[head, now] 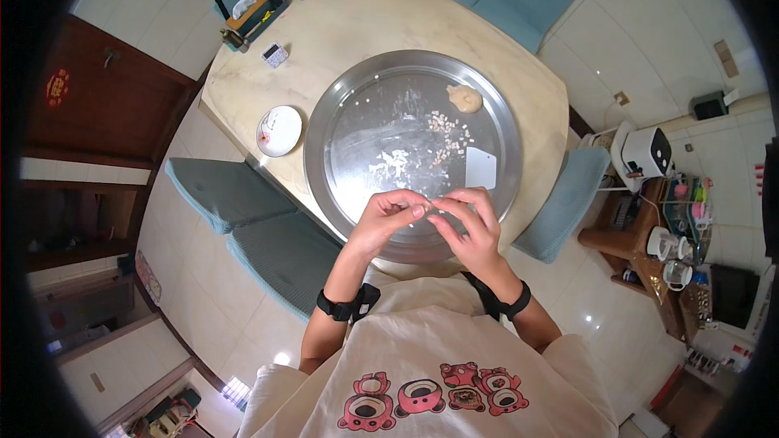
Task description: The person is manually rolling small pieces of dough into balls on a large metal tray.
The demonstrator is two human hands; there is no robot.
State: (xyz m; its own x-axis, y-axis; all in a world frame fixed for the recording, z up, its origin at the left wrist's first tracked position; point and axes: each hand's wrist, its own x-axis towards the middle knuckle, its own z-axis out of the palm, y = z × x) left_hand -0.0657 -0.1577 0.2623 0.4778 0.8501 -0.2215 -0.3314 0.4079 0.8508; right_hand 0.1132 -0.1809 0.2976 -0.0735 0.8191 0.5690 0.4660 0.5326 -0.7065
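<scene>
My left hand (389,218) and my right hand (471,222) meet over the near part of a large round metal tray (359,109). Between their fingertips is a small pale piece, perhaps dough, mostly hidden by the fingers. Beyond the hands, small cut pale pieces (447,134) lie scattered in the tray's right half, with a lump of dough (465,99) behind them. A white flat scraper (481,168) lies just past my right hand. White bits and flour-like powder (389,163) are spread near the middle, and a few white pieces sit at the far left of the tray.
A white bowl (279,131) stands left of the tray on the marble-patterned table (365,12). Farther back are a small digital timer (274,55), a tissue box (246,12) and bottles (234,39). Covered chairs stand around the table, one (563,207) close at the right.
</scene>
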